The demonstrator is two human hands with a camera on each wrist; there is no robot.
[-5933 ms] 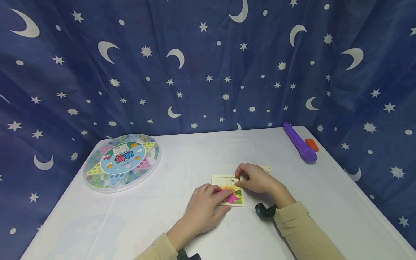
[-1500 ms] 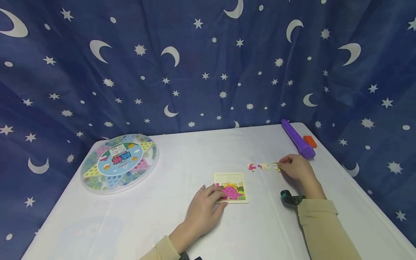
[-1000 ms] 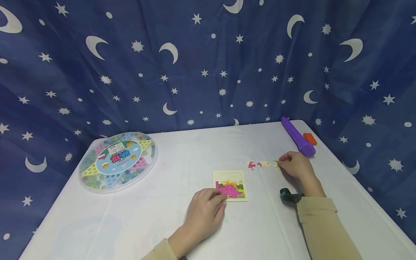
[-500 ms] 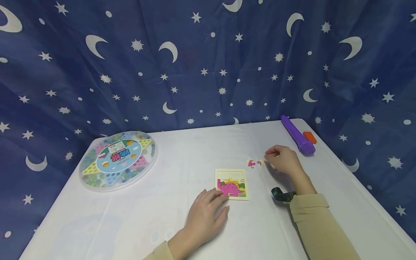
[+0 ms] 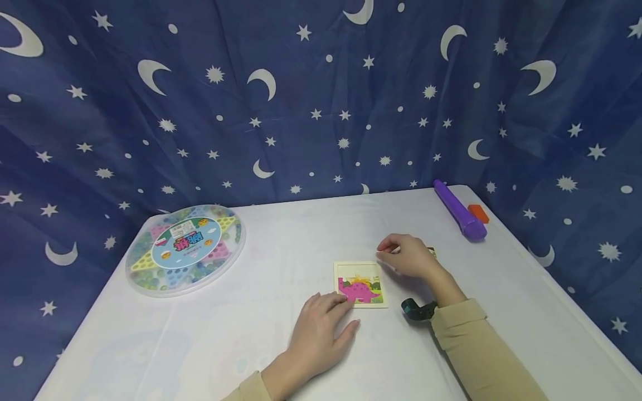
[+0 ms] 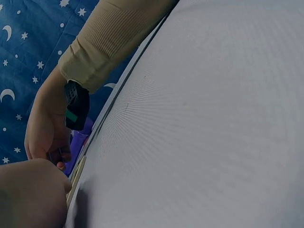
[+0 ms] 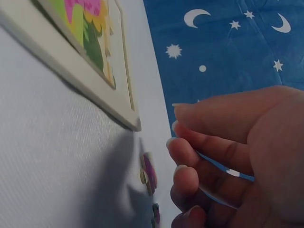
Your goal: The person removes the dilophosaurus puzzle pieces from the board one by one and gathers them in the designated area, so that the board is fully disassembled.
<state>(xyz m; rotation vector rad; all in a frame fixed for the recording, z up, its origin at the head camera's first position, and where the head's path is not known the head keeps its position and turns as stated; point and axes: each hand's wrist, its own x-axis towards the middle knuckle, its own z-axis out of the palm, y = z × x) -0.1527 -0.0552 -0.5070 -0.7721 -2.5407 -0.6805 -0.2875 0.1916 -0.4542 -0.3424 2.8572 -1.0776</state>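
A cream-framed jigsaw puzzle (image 5: pixel 362 289) lies flat, showing a pink dinosaur with a bare strip along its top. My left hand (image 5: pixel 318 337) rests its fingertips on the lower left of the puzzle, fingers loosely bent, thumb apart. Just beyond the puzzle's upper right corner, my right hand (image 5: pixel 408 257) hovers with bent fingers. In the right wrist view, I see a gap between its thumb and fingertips and nothing held. Below those fingers lies a pink puzzle piece (image 7: pixel 149 173), with another piece (image 7: pixel 156 214) partly visible. One more loose piece (image 5: pixel 432 252) peeks out behind the right hand.
A round Chinese checkers box (image 5: pixel 186 250) with marbles lies at the back left. Toward the back right are a purple microphone-shaped object (image 5: pixel 460 211) and an orange block (image 5: pixel 478 213). A blue curtain (image 5: pixel 321 100) with moons and stars hangs behind the white table (image 5: pixel 281 245).
My right hand has left the rightmost loose piece and moved left, over the other pieces. Earlier it worked at the puzzle's top right. My left hand has stayed by the puzzle's lower left.
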